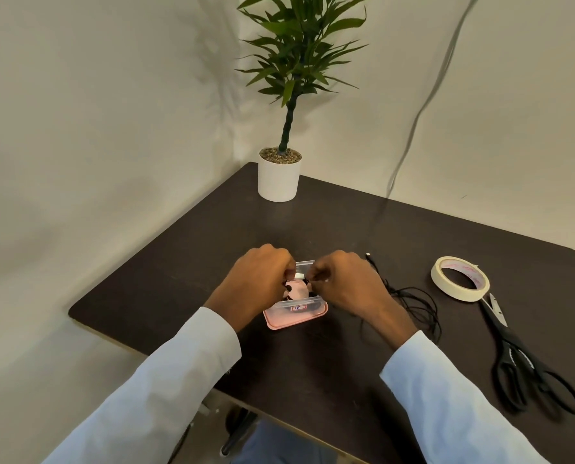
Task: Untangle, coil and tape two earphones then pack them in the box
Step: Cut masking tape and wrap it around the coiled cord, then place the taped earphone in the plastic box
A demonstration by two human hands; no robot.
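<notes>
Fingers (291, 272) of both hands pinch a taped earphone (300, 276) (partly hidden) above the box (296, 309).

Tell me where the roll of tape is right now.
In the head view, the roll of tape lies flat on the table's right side, just beyond the scissors and right of the loose black earphone cable.

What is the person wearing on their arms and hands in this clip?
Both arms are in long, pale blue shirt sleeves that end at the wrists. The left hand and right hand are bare: no gloves, and no rings, watch or markings show.
</notes>
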